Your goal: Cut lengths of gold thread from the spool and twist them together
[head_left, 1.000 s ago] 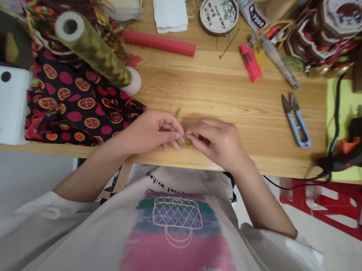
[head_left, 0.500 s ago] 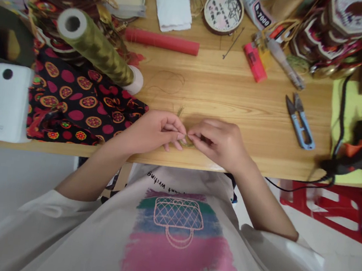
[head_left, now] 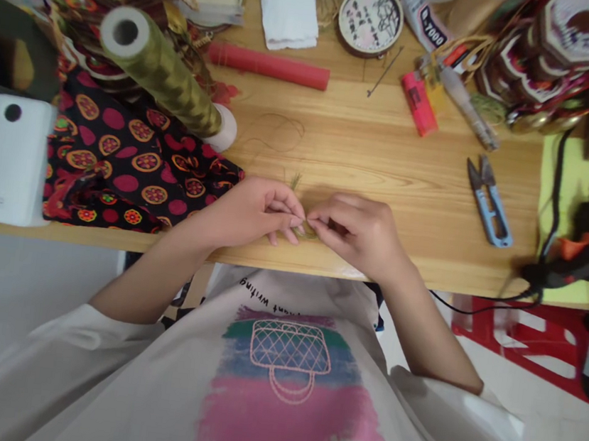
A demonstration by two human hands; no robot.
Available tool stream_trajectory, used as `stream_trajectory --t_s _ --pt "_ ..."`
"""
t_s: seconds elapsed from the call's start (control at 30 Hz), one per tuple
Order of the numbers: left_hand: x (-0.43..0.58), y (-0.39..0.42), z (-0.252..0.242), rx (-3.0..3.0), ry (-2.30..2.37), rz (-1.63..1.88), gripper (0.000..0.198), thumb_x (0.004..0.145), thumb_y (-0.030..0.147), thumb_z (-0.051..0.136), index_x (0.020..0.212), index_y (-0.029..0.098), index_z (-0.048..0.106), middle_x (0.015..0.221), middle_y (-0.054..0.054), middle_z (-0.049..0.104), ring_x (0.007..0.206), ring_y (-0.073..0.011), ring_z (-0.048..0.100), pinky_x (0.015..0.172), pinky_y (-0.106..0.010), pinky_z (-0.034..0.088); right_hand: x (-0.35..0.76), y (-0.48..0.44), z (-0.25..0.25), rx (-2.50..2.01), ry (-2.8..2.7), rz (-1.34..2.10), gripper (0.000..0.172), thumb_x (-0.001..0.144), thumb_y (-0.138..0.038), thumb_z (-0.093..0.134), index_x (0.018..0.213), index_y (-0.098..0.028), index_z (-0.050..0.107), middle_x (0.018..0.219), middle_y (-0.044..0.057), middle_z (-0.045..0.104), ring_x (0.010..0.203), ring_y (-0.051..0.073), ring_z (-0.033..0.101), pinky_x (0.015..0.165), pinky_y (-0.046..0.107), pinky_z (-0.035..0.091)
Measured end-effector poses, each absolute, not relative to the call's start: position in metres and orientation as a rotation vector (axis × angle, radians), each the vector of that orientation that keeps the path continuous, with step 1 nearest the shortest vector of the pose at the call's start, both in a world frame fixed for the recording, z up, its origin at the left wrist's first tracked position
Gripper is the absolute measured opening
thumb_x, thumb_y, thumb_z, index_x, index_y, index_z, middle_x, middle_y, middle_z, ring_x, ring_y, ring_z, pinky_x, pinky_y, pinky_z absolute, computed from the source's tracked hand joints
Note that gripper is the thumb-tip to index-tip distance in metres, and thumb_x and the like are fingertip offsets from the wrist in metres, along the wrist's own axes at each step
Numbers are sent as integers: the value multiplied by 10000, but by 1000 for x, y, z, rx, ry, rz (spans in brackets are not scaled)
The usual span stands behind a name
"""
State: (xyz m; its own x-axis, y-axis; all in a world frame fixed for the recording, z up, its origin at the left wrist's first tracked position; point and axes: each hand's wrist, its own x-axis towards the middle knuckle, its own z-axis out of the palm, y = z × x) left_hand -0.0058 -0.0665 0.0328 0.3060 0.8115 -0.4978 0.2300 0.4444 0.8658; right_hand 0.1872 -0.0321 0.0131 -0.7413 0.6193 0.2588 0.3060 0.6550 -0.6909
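Near the table's front edge my left hand pinches a thin olive thread between thumb and forefinger, its other fingers loosely curled. My right hand is just right of it, thumb and fingertips pressed together at the same thread, almost touching the left fingertips. A small part of the thread bundle shows between and below the fingers, and a frayed end sticks up behind them. Further back, a fine loose strand curls on the wood. A large spool of olive thread lies on patterned dark cloth to the left.
Blue snips lie open at right, with a black glue gun and its cable beyond. Along the back are a red roll, white tissue, a round box, a glue tube and a pink lighter. A white power bank stands far left.
The view has shifted slightly, moving the objects on the table a little in the picture. Both hands keep nearly the same pose and position.
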Motion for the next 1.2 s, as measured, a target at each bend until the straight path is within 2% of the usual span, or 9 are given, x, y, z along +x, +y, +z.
stream_trajectory --t_s 0.6,0.93,1.2 --pt "-3 -64 37 1040 1278 448 56 765 149 614 723 136 579 643 2 676 647 -141 698 465 -150 512 186 -34 17 -737 -2409 851 143 860 -203 513 760 -177 612 633 -3 560 566 103 489 558 230 352" --pt "-2 -64 36 1016 1267 467 65 769 116 614 716 124 577 617 0 669 641 -136 697 464 -143 515 192 -40 19 -798 -2378 778 126 863 -234 535 836 -174 642 668 14 614 560 103 519 543 222 380" --pt "-2 -64 36 994 1255 466 75 769 96 612 715 125 567 631 3 680 645 -126 698 467 -133 512 190 -44 25 -846 -2438 834 129 839 -196 544 768 -167 649 619 2 605 527 93 498 538 220 369"
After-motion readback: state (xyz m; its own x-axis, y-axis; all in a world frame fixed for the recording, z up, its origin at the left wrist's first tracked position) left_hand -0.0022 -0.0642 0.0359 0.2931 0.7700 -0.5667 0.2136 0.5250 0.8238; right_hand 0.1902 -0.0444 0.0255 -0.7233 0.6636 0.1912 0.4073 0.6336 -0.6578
